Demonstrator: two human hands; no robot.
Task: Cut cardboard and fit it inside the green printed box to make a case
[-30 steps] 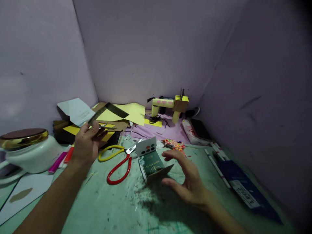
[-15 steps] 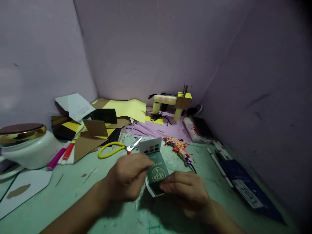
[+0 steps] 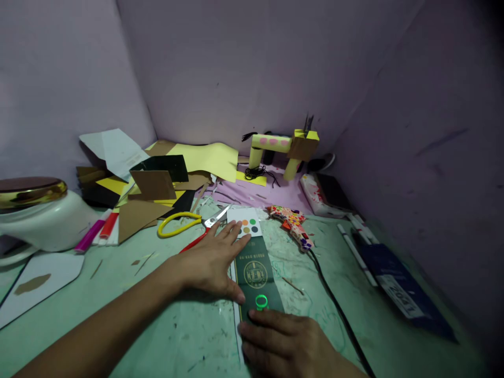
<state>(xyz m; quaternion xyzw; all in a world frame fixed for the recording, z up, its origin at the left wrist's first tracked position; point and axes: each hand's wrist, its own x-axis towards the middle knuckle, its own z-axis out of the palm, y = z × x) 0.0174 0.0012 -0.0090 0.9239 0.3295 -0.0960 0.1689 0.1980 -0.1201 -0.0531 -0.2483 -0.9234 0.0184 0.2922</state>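
Bare mat in front, clutter behind and right
Mat (image 3: 118, 262) lies open left of the left hand (image 3: 208, 262) and between card (image 3: 255, 273) and cord (image 3: 334, 310). Scissors (image 3: 189, 228) sit just past that hand; glue gun (image 3: 293, 226), paper pile (image 3: 153, 189) and pot (image 3: 39, 215) block the back.

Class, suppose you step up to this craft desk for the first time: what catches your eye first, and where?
Front and centre, the left hand and the right hand press flat on a dark green card with a gold emblem. Behind it lie scissors with yellow and red handles and a colourful glue gun; a yellow cardboard model stands at the back wall.
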